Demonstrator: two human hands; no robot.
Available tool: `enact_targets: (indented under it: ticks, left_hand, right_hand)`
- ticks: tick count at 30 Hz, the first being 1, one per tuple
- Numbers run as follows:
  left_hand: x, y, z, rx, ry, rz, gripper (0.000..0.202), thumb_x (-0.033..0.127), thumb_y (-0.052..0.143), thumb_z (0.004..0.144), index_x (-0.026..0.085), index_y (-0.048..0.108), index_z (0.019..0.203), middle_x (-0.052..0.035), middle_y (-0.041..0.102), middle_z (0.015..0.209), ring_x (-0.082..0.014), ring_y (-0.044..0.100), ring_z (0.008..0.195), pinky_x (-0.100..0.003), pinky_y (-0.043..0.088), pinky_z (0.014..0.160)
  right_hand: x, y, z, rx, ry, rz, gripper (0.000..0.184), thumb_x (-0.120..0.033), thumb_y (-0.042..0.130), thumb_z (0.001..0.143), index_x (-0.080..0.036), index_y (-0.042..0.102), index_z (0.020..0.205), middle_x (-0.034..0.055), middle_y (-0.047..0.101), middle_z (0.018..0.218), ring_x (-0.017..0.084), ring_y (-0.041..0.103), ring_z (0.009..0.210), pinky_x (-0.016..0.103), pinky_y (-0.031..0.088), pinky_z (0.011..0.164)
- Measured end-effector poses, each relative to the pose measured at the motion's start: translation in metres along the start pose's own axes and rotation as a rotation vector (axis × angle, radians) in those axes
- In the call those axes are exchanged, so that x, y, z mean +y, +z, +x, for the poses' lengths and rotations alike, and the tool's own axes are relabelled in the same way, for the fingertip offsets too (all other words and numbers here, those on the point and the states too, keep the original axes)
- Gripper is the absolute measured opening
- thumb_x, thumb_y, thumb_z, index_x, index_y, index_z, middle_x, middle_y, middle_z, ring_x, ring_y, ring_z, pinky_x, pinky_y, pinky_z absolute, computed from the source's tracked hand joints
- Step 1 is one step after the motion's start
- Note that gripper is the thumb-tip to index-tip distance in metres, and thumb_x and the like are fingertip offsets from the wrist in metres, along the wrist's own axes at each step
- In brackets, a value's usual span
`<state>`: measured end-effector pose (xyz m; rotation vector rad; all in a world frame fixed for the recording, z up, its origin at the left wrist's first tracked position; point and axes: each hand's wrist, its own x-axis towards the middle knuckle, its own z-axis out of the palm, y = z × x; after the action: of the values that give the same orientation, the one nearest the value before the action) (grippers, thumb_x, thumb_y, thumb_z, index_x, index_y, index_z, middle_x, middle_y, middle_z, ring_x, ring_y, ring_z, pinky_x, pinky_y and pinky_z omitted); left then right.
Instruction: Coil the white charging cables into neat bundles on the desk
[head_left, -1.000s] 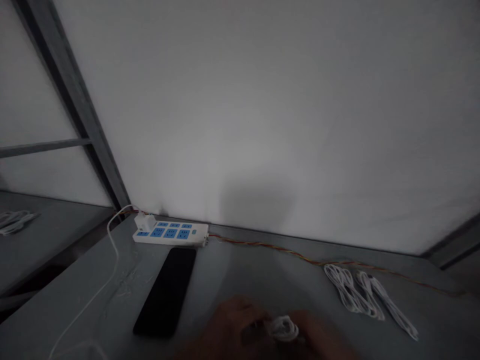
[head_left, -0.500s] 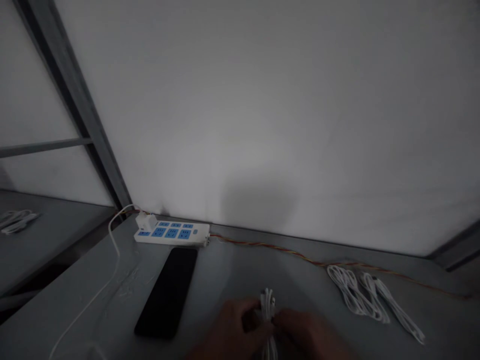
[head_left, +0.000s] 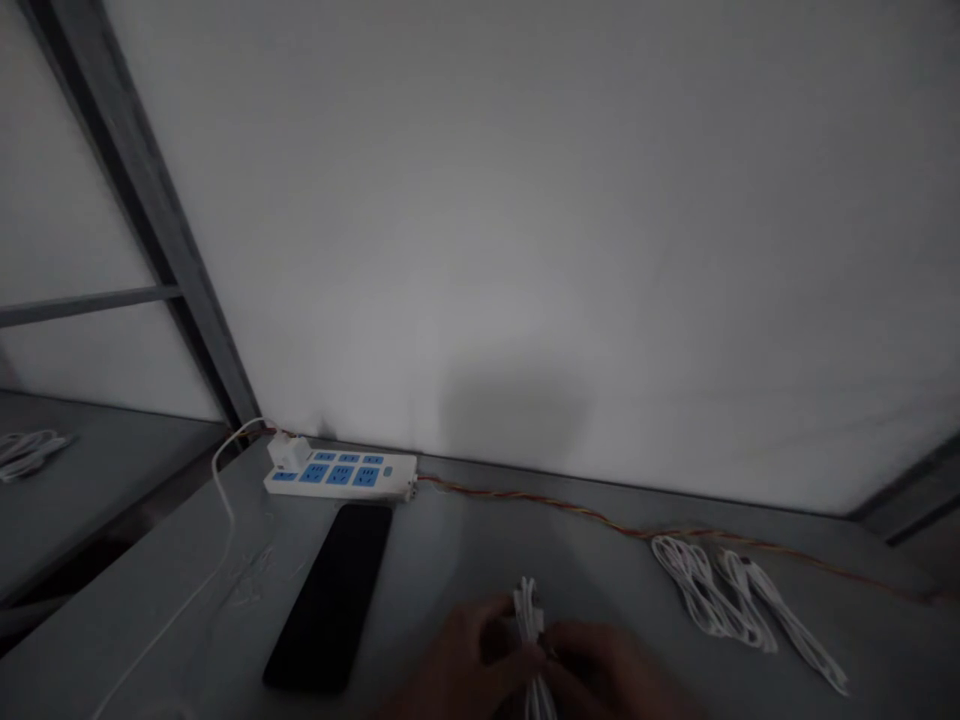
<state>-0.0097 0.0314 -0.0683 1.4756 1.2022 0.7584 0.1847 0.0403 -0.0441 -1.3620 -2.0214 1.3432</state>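
Observation:
At the bottom of the view my left hand (head_left: 469,655) and my right hand (head_left: 604,670) meet around a bundle of white cable (head_left: 529,618). Both hands pinch it, and its loops stick up between them and hang below. Several similar white cable bundles (head_left: 709,590) lie on the grey metal table (head_left: 480,560) to the right of my right hand. Left of my left hand lies a black smartphone (head_left: 330,600), face down or dark.
A white power strip (head_left: 339,475) with blue sockets and a white plug stands against the wall. Twisted red-yellow wire (head_left: 592,517) runs right from it, and thin white cable (head_left: 217,540) runs down the left. A metal frame (head_left: 150,250) and a lower table with cables (head_left: 26,453) lie left.
The white cable bundle has turned from lying crosswise to standing upright between my hands since the oldest frame. My hands have stayed close together at the bottom of the view.

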Motion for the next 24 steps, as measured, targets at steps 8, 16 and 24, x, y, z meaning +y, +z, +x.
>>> enact_targets:
  ticks: [8, 16, 24]
  left_hand:
    - [0.007, -0.001, -0.003, -0.142, 0.164, 0.049, 0.036, 0.039, 0.044, 0.096, 0.022, 0.071, 0.112, -0.0023, 0.074, 0.096, -0.0192, 0.065, 0.088, -0.026, 0.047, 0.079]
    - [-0.014, 0.005, -0.004, -0.111, -0.008, 0.196, 0.041, 0.035, 0.051, 0.089, 0.019, 0.064, 0.124, -0.0055, 0.076, 0.090, -0.0187, 0.068, 0.078, -0.027, 0.049, 0.075]
    - [-0.015, 0.004, -0.004, -0.094, 0.033, 0.249, 0.031, 0.035, 0.048, 0.091, 0.020, 0.071, 0.107, -0.0045, 0.076, 0.085, -0.0171, 0.069, 0.076, -0.025, 0.051, 0.073]
  right_hand:
    - [0.015, 0.009, 0.013, 0.031, -0.056, 0.128, 0.039, -0.050, 0.061, 0.083, -0.019, 0.073, 0.103, 0.0079, 0.075, 0.096, 0.027, 0.068, 0.093, 0.035, 0.051, 0.085]
    - [0.035, -0.039, 0.017, 0.527, 0.015, -0.358, 0.052, -0.041, 0.046, 0.089, -0.012, 0.051, 0.132, 0.0043, 0.070, 0.074, 0.024, 0.067, 0.066, 0.032, 0.047, 0.062]
    - [0.054, -0.103, 0.003, 0.819, 0.317, -0.654, 0.054, -0.052, 0.044, 0.089, -0.013, 0.054, 0.127, 0.0099, 0.075, 0.081, 0.029, 0.071, 0.075, 0.035, 0.047, 0.065]
